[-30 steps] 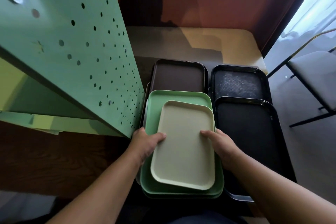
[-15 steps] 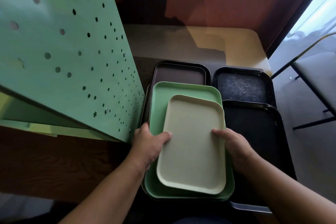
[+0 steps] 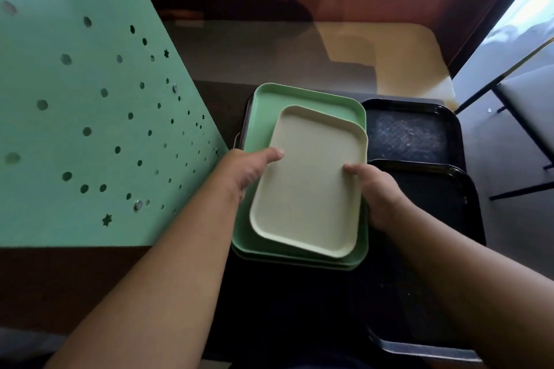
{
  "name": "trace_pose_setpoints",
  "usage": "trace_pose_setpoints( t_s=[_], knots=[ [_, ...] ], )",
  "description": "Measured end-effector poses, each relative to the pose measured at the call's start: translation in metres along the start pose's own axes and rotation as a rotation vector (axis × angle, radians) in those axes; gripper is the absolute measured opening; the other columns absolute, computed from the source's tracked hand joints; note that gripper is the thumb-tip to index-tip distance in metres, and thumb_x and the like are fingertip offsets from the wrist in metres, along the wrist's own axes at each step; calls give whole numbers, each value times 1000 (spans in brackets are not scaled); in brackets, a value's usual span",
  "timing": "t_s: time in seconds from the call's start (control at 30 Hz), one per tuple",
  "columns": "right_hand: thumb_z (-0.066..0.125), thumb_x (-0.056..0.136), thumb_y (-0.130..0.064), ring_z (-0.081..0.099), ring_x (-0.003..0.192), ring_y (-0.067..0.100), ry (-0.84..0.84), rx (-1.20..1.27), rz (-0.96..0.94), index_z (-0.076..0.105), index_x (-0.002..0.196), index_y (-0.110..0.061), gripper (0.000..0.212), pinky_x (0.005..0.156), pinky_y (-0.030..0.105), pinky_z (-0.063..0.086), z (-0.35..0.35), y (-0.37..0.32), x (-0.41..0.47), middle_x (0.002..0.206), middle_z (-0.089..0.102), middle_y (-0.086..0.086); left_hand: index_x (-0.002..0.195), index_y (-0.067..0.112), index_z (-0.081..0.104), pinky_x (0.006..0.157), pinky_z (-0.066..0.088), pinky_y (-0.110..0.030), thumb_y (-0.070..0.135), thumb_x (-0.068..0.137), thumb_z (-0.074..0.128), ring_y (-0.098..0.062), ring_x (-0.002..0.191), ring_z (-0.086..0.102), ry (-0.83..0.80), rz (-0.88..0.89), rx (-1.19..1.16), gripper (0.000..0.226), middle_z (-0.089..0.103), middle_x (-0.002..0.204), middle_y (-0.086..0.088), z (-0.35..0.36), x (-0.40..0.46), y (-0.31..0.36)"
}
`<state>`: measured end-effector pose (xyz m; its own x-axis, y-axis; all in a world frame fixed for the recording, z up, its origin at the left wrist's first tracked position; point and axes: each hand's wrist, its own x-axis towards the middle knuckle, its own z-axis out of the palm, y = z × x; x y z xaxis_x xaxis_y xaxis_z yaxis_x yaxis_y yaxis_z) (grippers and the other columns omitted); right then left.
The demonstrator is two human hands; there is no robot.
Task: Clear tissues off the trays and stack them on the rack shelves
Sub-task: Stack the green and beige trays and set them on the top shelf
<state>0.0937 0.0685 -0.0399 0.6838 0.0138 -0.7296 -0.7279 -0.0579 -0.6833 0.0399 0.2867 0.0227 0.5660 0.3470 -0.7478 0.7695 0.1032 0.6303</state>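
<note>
A small cream tray [image 3: 308, 183] lies on top of a larger green tray [image 3: 302, 99], which rests on a stack of darker trays. My left hand [image 3: 248, 171] grips the stack's left edge, thumb on the cream tray. On the right edge my right hand [image 3: 380, 192] holds the same stack, thumb on the cream tray's rim. Two black trays sit to the right: a far one [image 3: 410, 132] and a near one [image 3: 431, 198]. No tissue shows on the trays.
The green perforated side panel of the rack [image 3: 90, 117] fills the left, close to my left hand. A beige tabletop [image 3: 374, 51] lies behind the trays. A chair [image 3: 527, 117] stands at the right beside a bright window.
Both hands have slid the cream and green trays forward, covering the brown tray behind them. The view has moved closer to the rack panel.
</note>
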Motion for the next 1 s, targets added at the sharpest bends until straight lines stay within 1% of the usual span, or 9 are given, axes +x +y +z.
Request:
trace_pose_setpoints(
  t_s=[0.23,0.37,0.53,0.63,0.73,0.83,0.9,0.93,1.0],
  knots=[
    [70,91,-26,73,101,36,28,-32,-25,64,125,-6,40,95,55,59,15,-17,29,113,75,16,133,3,54,90,44,-40,42,85,75,-29,102,61,78,48,77,65,65,121,-12,6,41,15],
    [70,92,-27,73,98,33,21,-71,-23,63,126,-8,39,93,50,59,19,-17,34,110,74,13,121,7,57,86,50,-40,40,86,74,-25,86,64,94,36,40,51,69,114,-14,5,51,9],
    [67,96,-24,69,85,22,7,-106,-66,61,123,-10,31,69,34,55,17,-19,32,102,70,6,139,8,47,83,51,-41,45,85,74,-25,92,63,109,21,-39,71,65,122,-11,7,47,-1],
    [68,96,-19,73,86,26,-18,-77,-90,64,123,-7,31,75,40,60,9,-25,25,103,74,10,137,14,49,87,57,-44,51,79,76,-27,97,67,113,51,-75,74,67,122,-10,8,37,-4],
    [64,98,-14,75,74,23,-78,-24,-136,71,106,-9,12,71,39,62,-9,-34,11,88,78,8,142,25,43,91,59,-53,60,61,76,-29,103,70,134,151,-71,94,66,126,-7,12,22,-6],
    [60,99,-13,76,70,22,-97,24,-180,72,106,-10,14,67,39,62,-33,-41,-7,85,78,9,145,43,28,92,58,-55,45,68,79,-32,106,69,48,201,-101,92,63,126,-9,20,7,-4],
    [57,100,-12,75,76,24,-112,55,-212,71,111,-12,18,68,39,62,-51,-43,-18,92,78,10,149,36,28,96,55,-57,38,66,85,-36,110,67,-26,182,-142,101,63,129,-14,25,-2,0],
    [56,100,-11,75,81,25,-118,62,-234,70,114,-15,21,71,41,62,-61,-43,-24,97,78,10,150,26,32,95,55,-56,35,64,88,-37,111,68,-76,165,-163,103,64,130,-16,29,-7,2],
    [54,100,-9,75,86,23,-113,63,-291,67,118,-23,25,75,42,62,-79,-41,-36,103,78,7,142,6,48,86,60,-49,22,70,89,-36,103,73,-191,155,-184,84,72,121,-19,38,-19,6]
  ],
)
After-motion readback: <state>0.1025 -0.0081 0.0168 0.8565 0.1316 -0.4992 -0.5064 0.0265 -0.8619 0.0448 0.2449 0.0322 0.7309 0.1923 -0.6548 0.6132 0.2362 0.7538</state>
